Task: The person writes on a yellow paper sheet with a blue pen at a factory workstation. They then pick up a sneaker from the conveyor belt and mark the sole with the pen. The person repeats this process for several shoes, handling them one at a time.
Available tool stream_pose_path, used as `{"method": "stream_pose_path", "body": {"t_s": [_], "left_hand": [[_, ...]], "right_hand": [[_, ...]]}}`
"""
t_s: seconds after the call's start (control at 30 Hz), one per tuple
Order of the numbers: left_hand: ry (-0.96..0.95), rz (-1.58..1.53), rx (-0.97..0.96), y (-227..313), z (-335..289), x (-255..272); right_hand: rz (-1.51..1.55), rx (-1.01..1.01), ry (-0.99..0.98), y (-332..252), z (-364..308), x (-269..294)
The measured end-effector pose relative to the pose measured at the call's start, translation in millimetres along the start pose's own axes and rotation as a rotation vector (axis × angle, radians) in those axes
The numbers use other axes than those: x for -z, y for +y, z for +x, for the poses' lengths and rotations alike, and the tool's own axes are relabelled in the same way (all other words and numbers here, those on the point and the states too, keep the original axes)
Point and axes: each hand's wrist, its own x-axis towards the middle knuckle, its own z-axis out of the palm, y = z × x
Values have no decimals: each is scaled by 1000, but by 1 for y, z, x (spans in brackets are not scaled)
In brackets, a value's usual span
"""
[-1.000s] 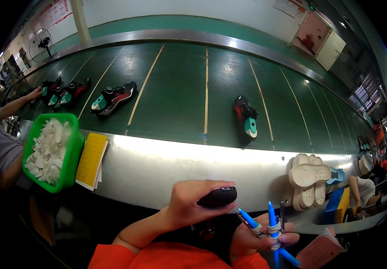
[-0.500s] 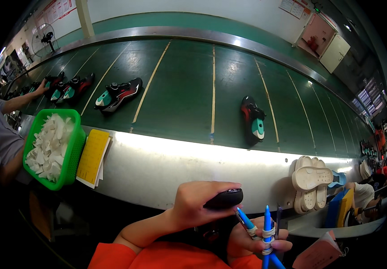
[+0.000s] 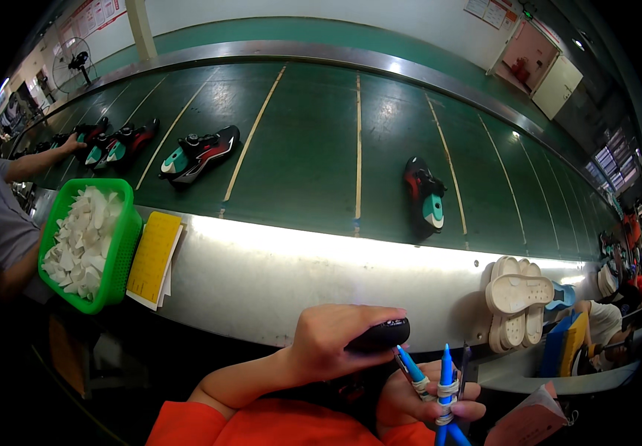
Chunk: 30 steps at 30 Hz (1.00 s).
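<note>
At far left a co-worker's hand (image 3: pixel 73 145) reaches onto a shoe on the green belt (image 3: pixel 299 171), with two more shoes (image 3: pixel 117 147) just beside it. Below, on the near side, stands a green basket (image 3: pixel 122 275) heaped with white scraps (image 3: pixel 87 241), and a yellow booklet (image 3: pixel 154 253) lies next to it on the steel ledge (image 3: pixel 261 275). A single shoe (image 3: pixel 200 156), black, red and teal, lies farther along the belt. Near the lower middle, the left hand (image 3: pixel 325 338) is closed around a black piece (image 3: pixel 379 337), thumb over the top and fingers beneath; it looks like the rounded end of a shoe, most of it hidden by the hand. To its right, the right hand (image 3: pixel 410 398) grips banded blue pens (image 3: pixel 446 369), tips up, one tip right by the black piece; whether they touch, I cannot tell. The work seems to be in mid-course: piece and pens are both in hand, the piece off the belt, but what has been done to its surface, or is left, does not show. Beyond lies another shoe (image 3: pixel 425 195) on the belt, then stacked cream soles (image 3: pixel 518 293) on the ledge, well apart from both hands.
</note>
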Motion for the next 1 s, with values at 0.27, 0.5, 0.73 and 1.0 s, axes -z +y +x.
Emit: {"method": "stream_pose_path", "body": {"t_s": [0.27,0.5,0.73,1.0], "left_hand": [[-2,21,-37,-1,0,0],[14,25,-43,1,-1,-1],[20,68,-59,3,-3,-5],[44,126,-73,6,-7,-11]], "right_hand": [[34,-11,-5,2,0,2],[-45,-124,18,-10,5,-4],[-95,-163,-57,-20,15,-7],[-36,-294,-91,-26,25,-5]]}}
